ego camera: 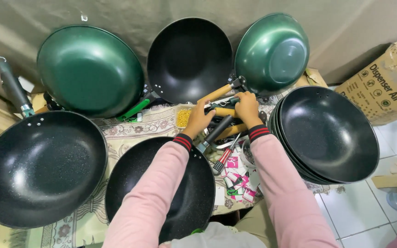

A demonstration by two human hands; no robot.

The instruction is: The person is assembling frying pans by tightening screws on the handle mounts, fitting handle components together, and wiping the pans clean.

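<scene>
A pile of loose pan handles [224, 121], wooden and black, is lying mid-table among dark woks. Both hands are reaching into it: the left hand [198, 120] and right hand [246, 109] are each curling closed around a handle.

You get even, soft daylight here, bright enough throughout. Pale glare sits on the green wok [272, 53] at the top right, and the shadows beneath it are faint. Straight lines bow outward near the corners; focus is sharp everywhere.
</scene>
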